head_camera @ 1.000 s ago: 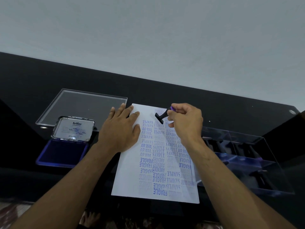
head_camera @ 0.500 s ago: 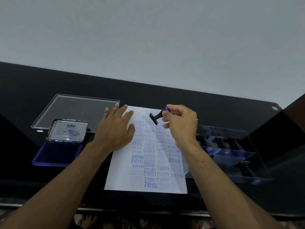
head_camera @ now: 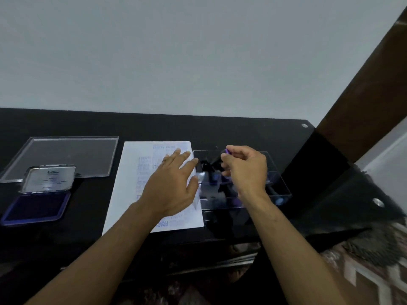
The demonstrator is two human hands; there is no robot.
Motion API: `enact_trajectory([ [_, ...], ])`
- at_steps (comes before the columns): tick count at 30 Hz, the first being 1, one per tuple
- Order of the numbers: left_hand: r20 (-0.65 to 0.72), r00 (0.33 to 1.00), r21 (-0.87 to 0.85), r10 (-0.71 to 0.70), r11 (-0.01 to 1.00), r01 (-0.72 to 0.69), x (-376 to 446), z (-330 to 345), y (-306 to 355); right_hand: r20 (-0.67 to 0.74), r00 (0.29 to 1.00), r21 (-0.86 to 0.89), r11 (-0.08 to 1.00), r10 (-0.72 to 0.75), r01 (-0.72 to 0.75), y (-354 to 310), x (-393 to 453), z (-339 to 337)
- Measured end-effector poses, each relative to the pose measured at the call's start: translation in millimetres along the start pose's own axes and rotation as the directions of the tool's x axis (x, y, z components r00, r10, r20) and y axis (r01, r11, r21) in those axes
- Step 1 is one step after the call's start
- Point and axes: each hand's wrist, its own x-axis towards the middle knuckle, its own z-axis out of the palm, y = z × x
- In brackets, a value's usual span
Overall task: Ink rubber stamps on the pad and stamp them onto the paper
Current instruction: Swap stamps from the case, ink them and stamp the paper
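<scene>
- R hand (head_camera: 243,170): fingers curled, pinching a stamp (head_camera: 217,159) by its purple-tipped handle; I see it over the far part of the clear box (head_camera: 279,183). Stamp body dark on dark, its face hidden from me; can't tell if it touches anything.
- L hand (head_camera: 174,183): fingers straight and spread, palm down on the right side of the paper (head_camera: 130,183), fingertips at the sheet's right edge, just beside the box wall. Holds nothing.
- Paper lies flat on the black table (head_camera: 253,133); blue stamped words run down its right half, mostly covered by my L hand and blurred. I only read part of "FRAG" at the near edge.
- Box touches the paper's right edge; dark stamps inside w/ purple bits, count and compartments unclear, partly behind my R wrist.
- Ink pad (head_camera: 36,208) well left of the paper, open, lid (head_camera: 49,178) tilted up; label too small to read.
- Clear flat lid (head_camera: 66,157) lies behind the pad; its near-left corner is hidden by the pad's lid.
</scene>
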Motion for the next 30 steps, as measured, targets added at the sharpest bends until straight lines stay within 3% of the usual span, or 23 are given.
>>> enact_trajectory([
  [5,0.017,0.999,-0.016,0.032,0.999,-0.031,-1,11,21,0.041,0.996,-0.247,0.965,-0.081,0.089,10,-12,-23],
  [9,0.037,0.999,-0.002,0.034,0.999,-0.034,-6,13,23,0.201,0.966,-0.459,0.855,-0.164,0.241,13,-22,-26],
  [15,0.05,0.999,0.036,0.021,0.999,-0.023,-8,13,24,0.364,0.92,-0.615,0.704,-0.147,0.356,20,-27,-22],
  [24,0.057,0.998,0.048,0.008,0.999,-0.011,-10,12,26,0.359,0.931,-0.783,0.566,0.07,0.26,8,-21,-4],
  [30,0.063,0.998,0.047,-0.003,0.999,0.0,-9,13,25,0.322,0.937,-0.809,0.552,0.132,0.2,6,-19,2],
])
